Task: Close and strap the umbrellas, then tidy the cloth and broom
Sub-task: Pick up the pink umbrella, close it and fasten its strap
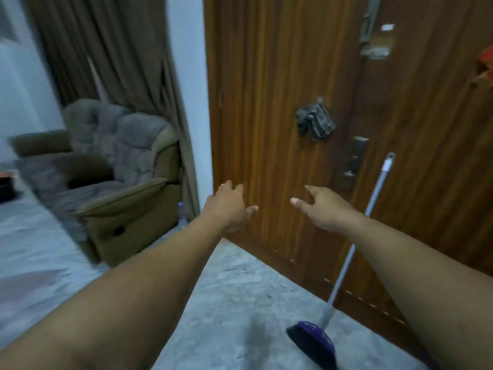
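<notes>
A broom (346, 268) with a pale handle and a purple head leans against the wooden door (266, 102), its head on the floor at the bottom right. A dark patterned cloth (316, 121) hangs from the door at about mid height. My left hand (229, 206) and my right hand (320, 206) both reach out in front of the door with fingers spread and hold nothing. The right hand is just left of the broom handle, apart from it. The frame is blurred. No umbrella is in view.
A grey-brown armchair (120, 166) stands at the left beside brown curtains (106, 49) and a white wall strip. A small bottle (182, 214) sits on the floor next to the chair. The floor (226, 303) is pale marbled stone. Metal locks (352, 166) are fixed on the door.
</notes>
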